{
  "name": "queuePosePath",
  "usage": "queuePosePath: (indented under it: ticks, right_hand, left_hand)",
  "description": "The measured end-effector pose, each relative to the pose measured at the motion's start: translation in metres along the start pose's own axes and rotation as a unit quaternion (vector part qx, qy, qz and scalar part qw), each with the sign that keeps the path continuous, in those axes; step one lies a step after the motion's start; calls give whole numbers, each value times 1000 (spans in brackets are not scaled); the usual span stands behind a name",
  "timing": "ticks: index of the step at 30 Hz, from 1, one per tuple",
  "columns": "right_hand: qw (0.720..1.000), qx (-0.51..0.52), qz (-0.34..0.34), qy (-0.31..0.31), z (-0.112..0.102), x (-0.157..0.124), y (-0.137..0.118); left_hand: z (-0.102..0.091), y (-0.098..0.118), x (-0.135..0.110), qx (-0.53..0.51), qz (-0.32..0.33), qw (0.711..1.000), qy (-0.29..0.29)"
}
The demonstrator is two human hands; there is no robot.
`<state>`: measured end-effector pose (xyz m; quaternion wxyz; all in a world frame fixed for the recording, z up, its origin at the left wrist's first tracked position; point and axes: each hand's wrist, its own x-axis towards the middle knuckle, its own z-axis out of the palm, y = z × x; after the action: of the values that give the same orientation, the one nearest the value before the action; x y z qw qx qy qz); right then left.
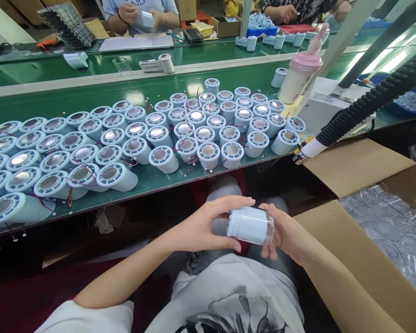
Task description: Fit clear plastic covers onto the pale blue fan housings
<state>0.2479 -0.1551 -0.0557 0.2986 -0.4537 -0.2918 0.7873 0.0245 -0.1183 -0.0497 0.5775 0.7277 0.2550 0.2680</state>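
Observation:
A pale blue cylindrical housing [248, 225] with a clear end lies sideways between both my hands, over my lap and below the bench edge. My left hand [208, 224] curls its fingers around the housing's left end. My right hand [284, 233] cups its right, clear end from behind. On the green bench [90, 99] above stand several more of the same housings [208, 134], each with a shiny disc on top and thin red wires trailing between them.
An open cardboard box [364, 259] lined with clear plastic sits at my right. A black corrugated hose with a white nozzle [336, 134] hangs over the bench's right end. A pink pump bottle [301, 69] stands behind. Other people work across the bench.

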Motion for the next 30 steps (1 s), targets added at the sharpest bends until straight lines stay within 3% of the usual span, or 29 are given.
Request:
queuePosePath:
  ticks: [9, 11, 14, 15, 17, 19, 20, 21, 24, 25, 27, 30]
  right_hand:
    - [990, 10, 124, -62, 2, 2, -2]
    - [994, -15, 79, -77, -1, 0, 2]
    - [985, -117, -125, -37, -10, -5, 10]
    - [960, -179, -214, -10, -13, -7, 11]
    - [871, -324, -369, 28, -19, -11, 13]
    - [790, -429, -437, 27, -22, -15, 13]
    - [781, -447, -436, 18, -23, -16, 13]
    - [798, -437, -416, 12, -23, -17, 12]
    - [908, -294, -298, -18, -20, -19, 11]
    - [934, -240, -264, -32, -18, -19, 11]
    - [955, -185, -228, -48, -17, -19, 10]
    - [950, -214, -227, -18, -17, -16, 11]
  left_hand:
    - [4, 0, -1, -20, -7, 1000, 8]
    - [5, 5, -1, -25, -35, 999, 17]
    - [6, 11, -1, -49, -96, 994, 32]
    - [6, 13, -1, -63, -111, 991, 35]
    - [6, 15, 0, -93, -128, 987, 31]
    - [5, 16, 1, -119, -141, 983, 15]
    - [5, 17, 2, -128, -146, 981, 6]
    - [5, 18, 2, -132, -146, 980, -2]
    - [3, 22, 2, -125, -125, 984, -12]
    - [2, 22, 1, -122, -119, 985, -16]
    - [2, 22, 0, -135, -127, 982, -23]
    - [3, 15, -1, -195, -153, 968, -27]
